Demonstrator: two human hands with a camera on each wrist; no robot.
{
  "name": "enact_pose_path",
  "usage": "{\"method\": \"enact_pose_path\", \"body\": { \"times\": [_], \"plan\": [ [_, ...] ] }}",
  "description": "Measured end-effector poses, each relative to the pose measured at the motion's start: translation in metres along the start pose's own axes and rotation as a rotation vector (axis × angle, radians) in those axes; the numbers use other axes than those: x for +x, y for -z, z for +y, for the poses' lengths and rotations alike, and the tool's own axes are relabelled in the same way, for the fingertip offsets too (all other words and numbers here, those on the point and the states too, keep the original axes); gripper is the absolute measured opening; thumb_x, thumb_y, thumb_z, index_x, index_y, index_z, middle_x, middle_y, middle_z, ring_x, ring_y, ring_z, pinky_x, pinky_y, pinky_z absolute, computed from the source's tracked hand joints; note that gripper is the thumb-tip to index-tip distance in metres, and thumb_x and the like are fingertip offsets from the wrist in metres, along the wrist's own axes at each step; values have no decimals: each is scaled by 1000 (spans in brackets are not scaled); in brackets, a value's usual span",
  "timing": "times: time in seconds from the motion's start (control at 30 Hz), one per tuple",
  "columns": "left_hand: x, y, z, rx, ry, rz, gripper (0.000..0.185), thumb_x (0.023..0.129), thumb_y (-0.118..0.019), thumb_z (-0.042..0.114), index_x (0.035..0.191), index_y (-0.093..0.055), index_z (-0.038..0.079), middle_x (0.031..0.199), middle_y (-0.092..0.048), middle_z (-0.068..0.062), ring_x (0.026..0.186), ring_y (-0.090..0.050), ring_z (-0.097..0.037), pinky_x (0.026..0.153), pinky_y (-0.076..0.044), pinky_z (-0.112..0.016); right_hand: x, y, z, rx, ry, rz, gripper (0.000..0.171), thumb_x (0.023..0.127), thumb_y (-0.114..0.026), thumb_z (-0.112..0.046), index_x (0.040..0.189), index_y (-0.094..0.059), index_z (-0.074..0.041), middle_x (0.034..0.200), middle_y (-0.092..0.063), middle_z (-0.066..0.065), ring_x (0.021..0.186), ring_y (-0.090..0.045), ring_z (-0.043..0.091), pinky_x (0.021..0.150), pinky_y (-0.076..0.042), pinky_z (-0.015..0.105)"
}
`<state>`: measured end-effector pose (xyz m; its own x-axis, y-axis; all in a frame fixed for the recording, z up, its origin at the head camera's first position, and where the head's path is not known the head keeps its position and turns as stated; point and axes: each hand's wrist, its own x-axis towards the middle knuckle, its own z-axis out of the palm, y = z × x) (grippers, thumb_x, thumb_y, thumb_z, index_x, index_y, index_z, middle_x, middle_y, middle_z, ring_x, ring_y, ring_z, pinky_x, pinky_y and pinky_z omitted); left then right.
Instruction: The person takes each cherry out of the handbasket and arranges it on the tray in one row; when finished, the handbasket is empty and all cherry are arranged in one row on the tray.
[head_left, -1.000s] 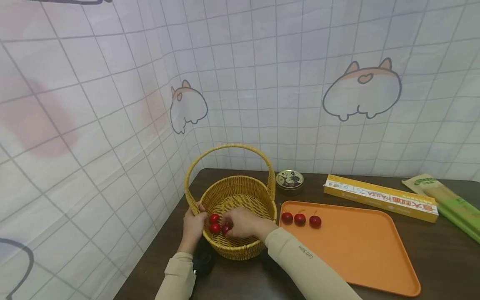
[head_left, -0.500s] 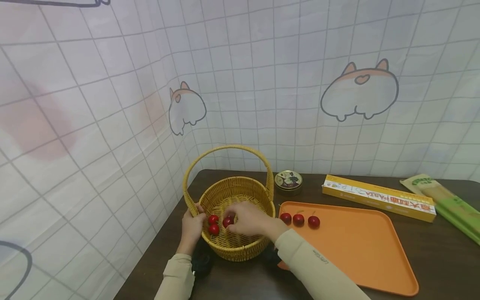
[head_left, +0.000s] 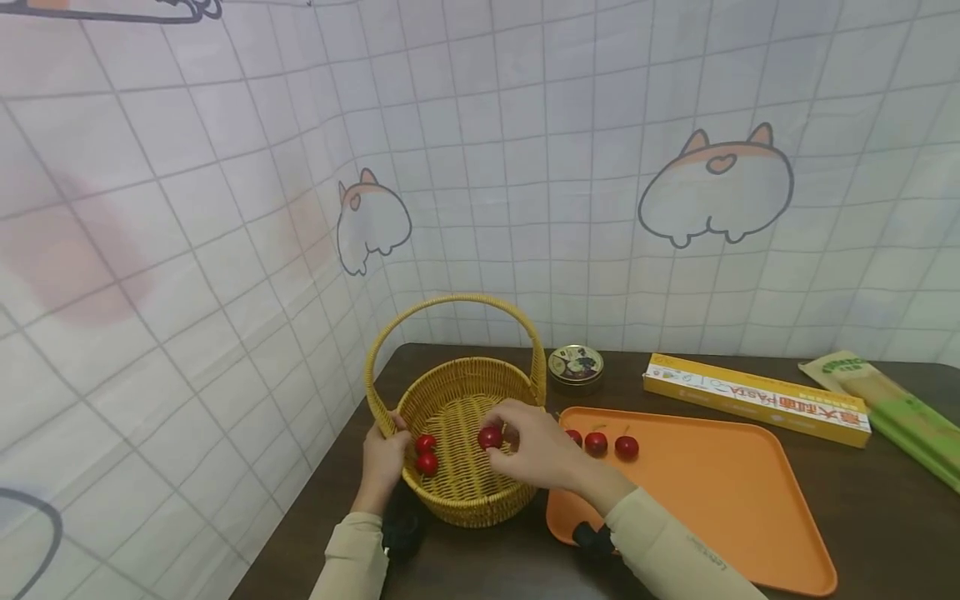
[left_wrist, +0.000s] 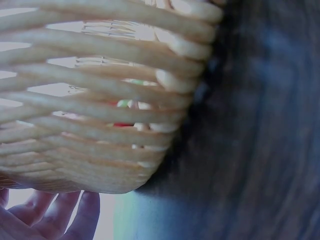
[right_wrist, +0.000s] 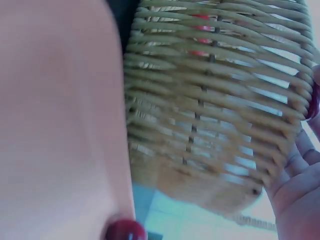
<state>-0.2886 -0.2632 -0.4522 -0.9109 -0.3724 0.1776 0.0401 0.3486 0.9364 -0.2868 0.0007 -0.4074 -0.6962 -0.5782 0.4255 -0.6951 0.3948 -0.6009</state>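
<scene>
Pinching cherry in right hand, gripping basket with left hand, over dark tabletop, lower centre, facing gridded wall, upper frame.

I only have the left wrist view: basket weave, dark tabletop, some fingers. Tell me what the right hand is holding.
Observer: The right hand pinches a dark red cherry.
Operator: Count what lies inside the basket.
Observer: Two bright red cherries show there, close together on the side that the left hand holds.
Operator: Report any others outside it.
Observer: Three dark cherries sit in a row near the far left corner of the orange tray.
</scene>
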Motion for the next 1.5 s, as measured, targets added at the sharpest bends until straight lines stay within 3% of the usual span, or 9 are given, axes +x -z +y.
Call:
{"method": "enact_pose_path", "body": {
  "times": [0.17,0.47,0.83,1.27,1.5],
  "plan": [
    [0,0,1,2,-9,23,15,80,-52,0,95,-53,3,80,-47,-7,74,-49,-22,63,-41,-32,-17,13,2,29,43,75,28,83,-69,-17,109,-62,-23,99,-56,-13,80,-57,14,66,-50,26],
    [1,-3,-3,-15,-13,15,15,80,-52,-1,95,-53,3,78,-46,-7,70,-48,-21,60,-41,-32,-44,44,8,15,52,109,28,81,-68,-9,106,-63,-20,96,-56,-11,73,-54,12,61,-48,27],
    [2,-4,-3,-10,-12,9,16,80,-52,0,96,-53,3,80,-47,-7,70,-47,-20,60,-40,-31,-77,71,42,-77,-22,164,30,76,-74,-10,103,-65,-20,92,-55,-13,78,-55,12,62,-49,28],
    [0,-2,2,-6,0,-14,17,81,-52,0,98,-53,1,78,-44,-5,69,-46,-19,61,-39,-32,-98,123,83,-240,-147,218,28,77,-73,-6,102,-65,-17,92,-59,-8,80,-57,14,70,-50,35],
    [1,-3,-1,-6,1,7,17,80,-51,0,97,-53,3,78,-45,-6,68,-45,-20,60,-38,-31,-109,136,95,-225,-235,194,29,79,-72,-8,107,-64,-14,97,-63,-3,85,-60,17,73,-51,37]
  ]
}}
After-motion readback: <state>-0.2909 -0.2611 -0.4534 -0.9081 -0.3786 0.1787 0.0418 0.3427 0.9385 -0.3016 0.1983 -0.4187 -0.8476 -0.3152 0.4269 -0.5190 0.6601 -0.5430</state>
